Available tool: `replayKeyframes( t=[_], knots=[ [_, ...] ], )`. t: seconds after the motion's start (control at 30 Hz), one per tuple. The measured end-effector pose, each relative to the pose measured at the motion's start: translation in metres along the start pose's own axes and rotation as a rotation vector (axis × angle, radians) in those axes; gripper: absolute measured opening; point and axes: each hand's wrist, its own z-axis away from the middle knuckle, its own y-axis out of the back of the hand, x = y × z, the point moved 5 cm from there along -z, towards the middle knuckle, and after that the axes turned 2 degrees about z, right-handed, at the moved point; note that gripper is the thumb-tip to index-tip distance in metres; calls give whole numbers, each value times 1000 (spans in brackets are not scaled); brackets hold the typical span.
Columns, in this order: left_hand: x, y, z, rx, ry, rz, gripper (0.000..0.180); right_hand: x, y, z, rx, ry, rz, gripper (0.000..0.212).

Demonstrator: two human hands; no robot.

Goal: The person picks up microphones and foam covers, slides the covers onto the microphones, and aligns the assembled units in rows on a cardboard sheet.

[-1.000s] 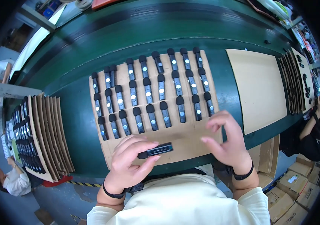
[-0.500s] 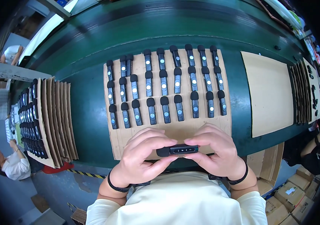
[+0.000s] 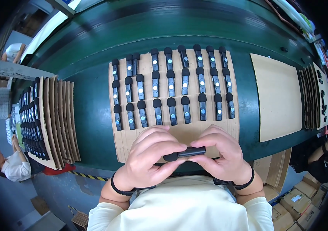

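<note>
A small black clip-on microphone with a foam tip (image 3: 191, 151) lies sideways between my two hands, foam end to the left. My left hand (image 3: 150, 152) pinches it near the foam, thumb below and fingers above. With thumb and fingertips, my right hand (image 3: 221, 150) grips its other end. A plain dark side of it faces up. Just beyond my hands, several like microphones (image 3: 171, 83) lie in three rows on a cardboard sheet (image 3: 148, 134), foam ends away from me, most with a pale round spot. My fingers cover part of the sheet's near edge.
The sheet rests on a green table (image 3: 92, 115). At left stands a stack of cardboard sheets (image 3: 60, 123) bearing more microphones. To the right are a bare cardboard sheet (image 3: 279, 100) and another stack (image 3: 311, 96). Cartons (image 3: 296, 200) sit low at right; other people are at both sides.
The microphone has been rolled in my fingers: the side with a row of small marks faced up before, a plain side now. Both hands keep hold of it.
</note>
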Motion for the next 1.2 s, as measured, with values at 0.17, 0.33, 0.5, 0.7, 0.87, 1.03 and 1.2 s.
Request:
replayKeyframes(
  t=[0.17,0.33,0.5,0.7,0.87,1.03,1.2],
  knots=[
    [-1,0,-1,-7,-14,-17,33,-1,2,0,31,36,-3,32],
    [-2,-5,-4,-48,-5,-67,35,-9,1,-3,17,98,-12,34],
    [0,-2,3,-19,13,-64,36,-14,-1,-6,-3,95,6,33],
    [-9,1,9,58,49,227,29,-2,-1,-4,86,15,-93,33],
    [-13,-2,13,78,105,262,23,1,2,0,16,78,-44,31],
    [-14,-2,7,18,-25,180,24,2,3,0,-9,67,-29,28],
    [-4,1,3,-10,-18,43,26,3,1,-2,3,75,-3,27]
  ],
)
